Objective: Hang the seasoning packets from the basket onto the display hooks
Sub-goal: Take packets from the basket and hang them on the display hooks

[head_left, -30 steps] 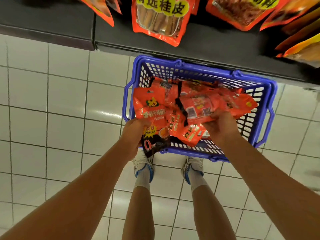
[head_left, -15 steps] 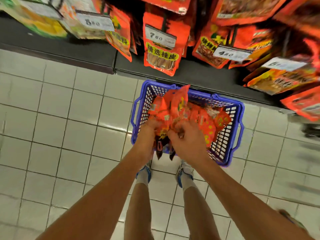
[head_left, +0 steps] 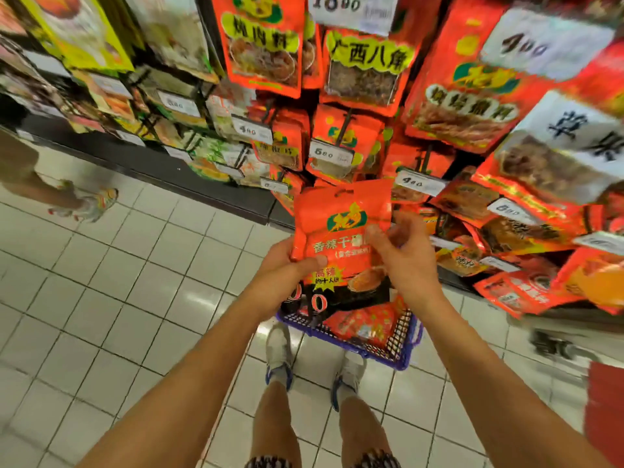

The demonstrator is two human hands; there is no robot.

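Note:
I hold a stack of orange-red seasoning packets [head_left: 339,224] upright in front of the display, above the blue basket [head_left: 403,346]. My left hand [head_left: 287,268] grips the stack's lower left edge, thumb across the front. My right hand [head_left: 401,255] pinches the right side of the front packet. More red packets [head_left: 363,324] lie in the basket on the floor. Behind the stack, display hooks [head_left: 344,130] carry rows of similar red packets with white price tags [head_left: 331,152].
The dark base shelf [head_left: 162,170] runs along the tiled floor [head_left: 118,298]. Another person's leg and shoe [head_left: 84,204] stand at the left. My own feet [head_left: 280,352] are just in front of the basket. A red object [head_left: 606,413] sits at the right edge.
Both hands have lifted the packets out of the basket and up in front of the display. My view has tilted up from the floor and basket to the hanging rows.

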